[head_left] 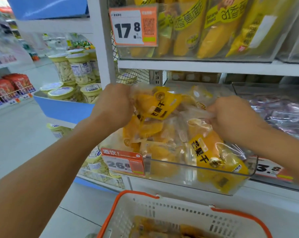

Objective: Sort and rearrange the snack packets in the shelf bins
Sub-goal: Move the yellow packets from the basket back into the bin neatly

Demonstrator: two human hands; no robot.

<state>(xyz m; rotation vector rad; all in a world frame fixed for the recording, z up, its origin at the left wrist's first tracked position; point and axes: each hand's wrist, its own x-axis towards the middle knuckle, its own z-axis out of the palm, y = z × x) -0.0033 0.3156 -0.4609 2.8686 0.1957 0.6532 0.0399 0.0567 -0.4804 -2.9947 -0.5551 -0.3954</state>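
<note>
Your left hand (113, 104) grips the top edge of a yellow-and-clear plastic snack packet (158, 104), fingers curled round it, above the clear plastic shelf bin (201, 170). Your right hand (231, 117) pinches the clear crinkled edge of packets toward the right side of the same bin. The bin sits on the middle shelf and holds a loose heap of like packets, one lying label-up at the front right (212, 155).

Judged step: squaring up the heap. Lift the held packet free before turning it, so the seal does not drag its neighbours. Stand packets on edge, labels facing the aisle, and fill from the back. Keep both grips on the sealed margins, not the filled middle.

Writing: the packets read 芒果干. The orange price tag on the upper shelf (134, 26) reads 17.8, with a QR code. The orange tag on the bin front (123, 163) reads 26.8; a tag to the right (269, 169) shows 3.8, its first digit hidden. The upper yellow packs (207, 28) carry large characters I cannot read with certainty. A white basket with an orange rim (162, 213) stands below, more packets inside.
</note>
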